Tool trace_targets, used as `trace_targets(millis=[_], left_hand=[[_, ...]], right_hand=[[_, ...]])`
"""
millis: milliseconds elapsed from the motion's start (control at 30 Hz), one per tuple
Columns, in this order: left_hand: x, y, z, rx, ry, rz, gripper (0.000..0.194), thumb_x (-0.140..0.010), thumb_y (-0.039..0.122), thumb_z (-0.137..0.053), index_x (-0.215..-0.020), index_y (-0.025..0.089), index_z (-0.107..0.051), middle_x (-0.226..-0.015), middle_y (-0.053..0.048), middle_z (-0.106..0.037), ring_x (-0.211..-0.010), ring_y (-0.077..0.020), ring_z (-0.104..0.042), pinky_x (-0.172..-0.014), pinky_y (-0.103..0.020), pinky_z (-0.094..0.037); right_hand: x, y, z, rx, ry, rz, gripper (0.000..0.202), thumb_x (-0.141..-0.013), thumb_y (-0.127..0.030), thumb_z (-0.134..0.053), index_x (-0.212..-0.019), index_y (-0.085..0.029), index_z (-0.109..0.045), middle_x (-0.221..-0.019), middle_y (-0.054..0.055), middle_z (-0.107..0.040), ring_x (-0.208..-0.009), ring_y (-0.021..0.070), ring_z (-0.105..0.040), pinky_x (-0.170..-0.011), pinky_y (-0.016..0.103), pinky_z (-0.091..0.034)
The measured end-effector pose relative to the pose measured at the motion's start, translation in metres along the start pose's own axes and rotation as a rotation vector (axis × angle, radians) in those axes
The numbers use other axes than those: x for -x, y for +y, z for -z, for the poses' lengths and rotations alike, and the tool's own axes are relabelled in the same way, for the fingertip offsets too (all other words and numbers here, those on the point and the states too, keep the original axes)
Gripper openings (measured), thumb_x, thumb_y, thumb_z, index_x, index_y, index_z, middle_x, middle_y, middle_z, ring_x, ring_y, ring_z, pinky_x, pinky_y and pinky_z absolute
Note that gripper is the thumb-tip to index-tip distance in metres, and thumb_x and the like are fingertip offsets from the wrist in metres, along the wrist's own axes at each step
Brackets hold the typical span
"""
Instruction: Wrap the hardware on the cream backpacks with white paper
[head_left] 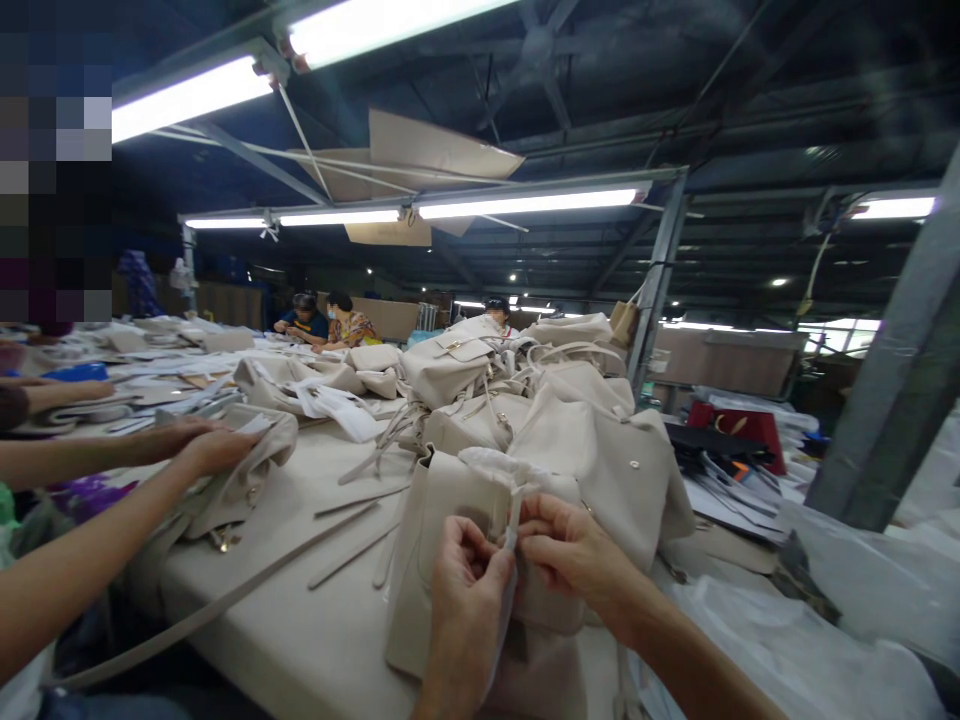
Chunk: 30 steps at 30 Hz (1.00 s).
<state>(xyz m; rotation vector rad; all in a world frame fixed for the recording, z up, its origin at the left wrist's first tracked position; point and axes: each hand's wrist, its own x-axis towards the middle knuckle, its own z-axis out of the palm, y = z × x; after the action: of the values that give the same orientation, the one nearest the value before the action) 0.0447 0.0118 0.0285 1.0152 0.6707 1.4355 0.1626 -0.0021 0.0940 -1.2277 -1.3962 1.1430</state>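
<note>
A beige handbag (409, 600) stands in front of me at the table's near side. White wrapping (514, 515) runs along what looks like its handle, over the top of the bag. My left hand (469, 590) pinches this white-wrapped handle low down, with the fingers curled. Just to the right and a little higher, my right hand (566, 545) is closed on the same handle, thumb against forefinger. The fingertips of both hands nearly meet. Behind the right hand, another beige bag (600, 460) leans close by.
Beige bags (450, 370) are heaped behind the work. At left, a co-worker's hands (217, 445) hold another bag, its long strap (225, 600) trailing across the table (300, 640). Clear plastic (780, 640) and a metal post (892, 370) stand to the right.
</note>
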Motion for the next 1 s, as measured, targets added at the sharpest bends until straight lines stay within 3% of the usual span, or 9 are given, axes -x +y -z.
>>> trace_targets(millis=[200, 367, 467, 633, 700, 767, 833, 900, 1000], left_hand=[[-0.001, 0.003, 0.005, 0.046, 0.003, 0.001, 0.047, -0.064, 0.042, -0.084, -0.071, 0.021, -0.043, -0.054, 0.01, -0.048, -0.048, -0.0064, -0.044, -0.047, -0.018, -0.036], [-0.003, 0.007, 0.013, 0.19, -0.152, 0.119, 0.047, -0.057, 0.039, -0.089, -0.069, 0.019, -0.049, -0.06, 0.006, -0.056, -0.054, -0.0091, -0.054, -0.055, -0.021, -0.044], [-0.006, 0.005, 0.018, 0.247, -0.21, 0.185, 0.047, -0.055, 0.036, -0.091, -0.068, 0.019, -0.049, -0.06, 0.004, -0.059, -0.053, -0.0099, -0.056, -0.053, -0.021, -0.044], [-0.009, 0.005, 0.022, 0.315, -0.225, 0.254, 0.047, -0.054, 0.032, -0.092, -0.072, 0.019, -0.05, -0.064, 0.003, -0.063, -0.051, -0.0091, -0.056, -0.054, -0.021, -0.045], [-0.008, 0.004, 0.022, 0.345, -0.242, 0.245, 0.047, -0.054, 0.029, -0.092, -0.072, 0.019, -0.05, -0.066, 0.003, -0.063, -0.054, -0.0101, -0.058, -0.057, -0.022, -0.046], [-0.008, 0.003, 0.023, 0.338, -0.269, 0.204, 0.042, -0.058, 0.029, -0.09, -0.073, 0.018, -0.051, -0.066, 0.003, -0.063, -0.057, -0.0109, -0.06, -0.058, -0.022, -0.045], [-0.009, -0.001, 0.024, 0.309, -0.252, 0.161, 0.04, -0.06, 0.029, -0.089, -0.073, 0.018, -0.053, -0.065, 0.003, -0.062, -0.056, -0.0093, -0.058, -0.056, -0.02, -0.042], [-0.01, -0.004, 0.024, 0.277, -0.212, 0.149, 0.043, -0.056, 0.03, -0.091, -0.071, 0.017, -0.053, -0.062, 0.005, -0.06, -0.053, -0.0079, -0.055, -0.053, -0.018, -0.039], [-0.01, -0.004, 0.021, 0.274, -0.174, 0.165, 0.047, -0.052, 0.034, -0.092, -0.071, 0.018, -0.052, -0.061, 0.005, -0.061, -0.054, -0.0098, -0.057, -0.054, -0.02, -0.042]], right_hand=[[0.003, 0.008, 0.005, -0.323, -0.114, -0.072, 0.04, -0.061, -0.015, -0.067, -0.1, -0.017, -0.061, -0.076, -0.003, -0.063, -0.047, 0.0013, -0.035, -0.044, 0.018, -0.016], [-0.002, 0.014, 0.0, -0.442, -0.181, -0.088, 0.043, -0.065, -0.029, -0.08, -0.101, -0.018, -0.06, -0.066, -0.009, -0.051, -0.044, -0.0001, -0.025, -0.041, 0.017, -0.014], [-0.006, 0.013, -0.003, -0.307, -0.143, -0.065, 0.048, -0.063, -0.037, -0.084, -0.1, -0.018, -0.06, -0.062, -0.01, -0.047, -0.043, 0.0014, -0.029, -0.039, 0.016, -0.018], [-0.01, 0.015, -0.003, -0.081, -0.156, 0.104, 0.048, -0.063, -0.044, -0.082, -0.099, -0.016, -0.067, -0.082, 0.003, -0.068, -0.066, 0.0137, -0.059, -0.053, 0.023, -0.048], [-0.009, 0.017, -0.001, -0.001, -0.17, 0.138, 0.043, -0.068, -0.048, -0.077, -0.096, -0.015, -0.07, -0.097, 0.009, -0.072, -0.066, 0.0136, -0.061, -0.051, 0.023, -0.045], [-0.006, 0.015, 0.004, 0.095, -0.162, 0.107, 0.048, -0.073, -0.051, -0.07, -0.106, -0.016, -0.069, -0.096, 0.008, -0.073, -0.054, 0.0109, -0.057, -0.043, 0.021, -0.037], [-0.003, 0.006, 0.011, 0.239, -0.108, 0.104, 0.048, -0.077, -0.052, -0.066, -0.111, -0.018, -0.067, -0.079, 0.002, -0.072, -0.043, 0.0097, -0.051, -0.04, 0.022, -0.033], [-0.003, -0.009, 0.021, 0.439, 0.083, 0.205, 0.035, -0.083, -0.05, -0.059, -0.094, -0.019, -0.07, -0.066, 0.0, -0.068, -0.046, 0.0126, -0.053, -0.046, 0.025, -0.039], [-0.012, -0.038, 0.031, 0.719, 0.407, 0.421, 0.036, -0.092, -0.046, -0.047, -0.083, -0.022, -0.071, -0.08, 0.006, -0.074, -0.073, 0.0218, -0.066, -0.07, 0.032, -0.046]])
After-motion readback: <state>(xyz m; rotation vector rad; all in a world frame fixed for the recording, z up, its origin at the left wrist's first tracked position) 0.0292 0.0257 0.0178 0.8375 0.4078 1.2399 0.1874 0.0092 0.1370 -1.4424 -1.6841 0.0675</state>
